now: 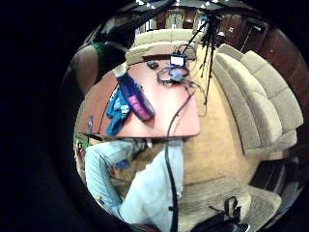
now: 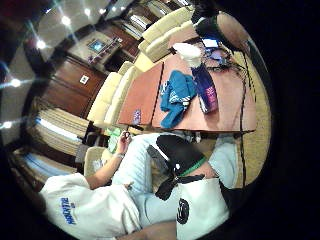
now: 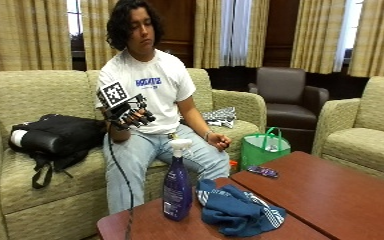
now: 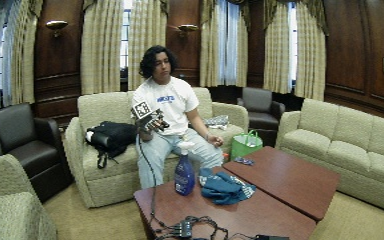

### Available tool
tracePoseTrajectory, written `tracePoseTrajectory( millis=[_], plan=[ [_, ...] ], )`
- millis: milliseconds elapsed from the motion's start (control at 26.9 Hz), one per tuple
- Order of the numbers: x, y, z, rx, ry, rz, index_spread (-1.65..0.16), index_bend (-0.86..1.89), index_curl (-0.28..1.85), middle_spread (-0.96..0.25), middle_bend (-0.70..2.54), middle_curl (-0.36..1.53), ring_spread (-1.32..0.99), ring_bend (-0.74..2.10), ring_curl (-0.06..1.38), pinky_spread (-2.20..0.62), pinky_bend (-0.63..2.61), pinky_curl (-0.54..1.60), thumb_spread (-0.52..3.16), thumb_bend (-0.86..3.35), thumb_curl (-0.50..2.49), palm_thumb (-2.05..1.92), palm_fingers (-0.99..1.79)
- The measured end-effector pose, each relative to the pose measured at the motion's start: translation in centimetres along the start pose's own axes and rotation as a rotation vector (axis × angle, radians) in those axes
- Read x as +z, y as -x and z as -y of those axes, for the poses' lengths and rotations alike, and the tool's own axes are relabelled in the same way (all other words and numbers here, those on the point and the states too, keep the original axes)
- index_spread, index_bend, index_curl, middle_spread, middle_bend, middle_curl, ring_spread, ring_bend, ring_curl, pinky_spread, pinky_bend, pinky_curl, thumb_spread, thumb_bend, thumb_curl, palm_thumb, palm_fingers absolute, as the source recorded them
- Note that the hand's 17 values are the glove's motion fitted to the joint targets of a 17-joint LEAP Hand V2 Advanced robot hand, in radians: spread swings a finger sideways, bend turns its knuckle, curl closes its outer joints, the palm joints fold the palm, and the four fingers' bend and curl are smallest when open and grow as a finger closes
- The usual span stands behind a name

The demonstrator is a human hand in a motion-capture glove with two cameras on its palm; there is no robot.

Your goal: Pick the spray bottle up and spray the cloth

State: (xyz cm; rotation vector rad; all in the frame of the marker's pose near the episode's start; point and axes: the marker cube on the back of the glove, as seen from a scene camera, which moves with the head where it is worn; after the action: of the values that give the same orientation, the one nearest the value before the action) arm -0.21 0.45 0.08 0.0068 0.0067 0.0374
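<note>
1. Purple spray bottle [image 3: 177, 186] with a white trigger head stands upright on the wooden table [image 3: 325, 192], near the edge on the person's side, long axis vertical.
2. Blue cloth [image 3: 237, 209] lies crumpled on the same table, just beside the bottle's base; can't tell if they touch.
3. Gloved right hand [image 3: 131, 116] is raised at chest height over the lap, well apart from the bottle. Fingers loosely curled, nothing in them.
4. Key relation: the bottle sits forward of and below the hand, across the knees. My read is the reach is out and down, coming at the neck from the side since the bottle is vertical.
5. Bare left hand [image 3: 218, 140] rests on the thigh, lower, on the cloth side; the task hand is the gloved one anyway.
6. Both palm views show the tabletop from above with bottle [image 2: 205, 86] and cloth [image 2: 175, 97] small and side by side, which fits the hand being far off.
7. Bottle looks like rigid plastic, label on the body; which way the nozzle points isn't clear. Pickup not yet started.
</note>
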Motion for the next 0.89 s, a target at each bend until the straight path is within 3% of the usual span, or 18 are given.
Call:
tracePoseTrajectory(
  millis=[334,891],
  plan=[
    [0.9,0.0,0.0,0.011,-0.022,0.031,-0.35,0.17,0.2,-0.12,0.3,0.19,-0.11,0.35,0.21,0.14,0.3,0.19,0.72,0.16,0.14,0.41,0.69],
    [3.9,-1.3,0.8,0.14,-0.005,0.166,-0.4,0.14,0.24,-0.14,0.25,0.27,-0.12,0.36,0.26,0.17,0.28,0.26,0.91,0.05,0.21,0.47,0.69]
  ],
)
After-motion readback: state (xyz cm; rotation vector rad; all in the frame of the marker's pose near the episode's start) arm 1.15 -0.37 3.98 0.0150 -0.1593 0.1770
